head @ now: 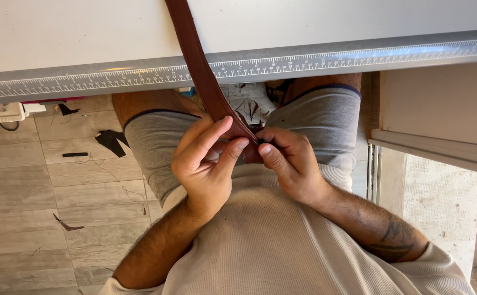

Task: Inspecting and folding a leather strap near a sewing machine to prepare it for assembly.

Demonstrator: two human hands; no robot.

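In the head view, a brown leather strap (203, 71) is seen running from the top edge of the picture, across the white table (85, 33) and its metal ruler edge (358, 54), and down to the lap, where both hands meet. Its long axis is laid steeply, slanting from upper left to lower right, so that the free length lies up and away from the hands while the near end is held just in front of the body.

The left hand (206, 164) is closed loosely around that end: the thumb and forefinger are pinched on the strap's edge, the other fingers curled beneath. The right hand (287, 164) is pressed in from the other side, its thumb set against the same end and its fingers folded under; what exactly is gripped below the thumb is hidden, perhaps a buckle or a fold. The two hands are touching, and neither is clearly nearer to the strap's end.

Dark leather scraps (110, 142) are scattered on the tiled floor (31, 218) to the left of the grey shorts (151, 142).
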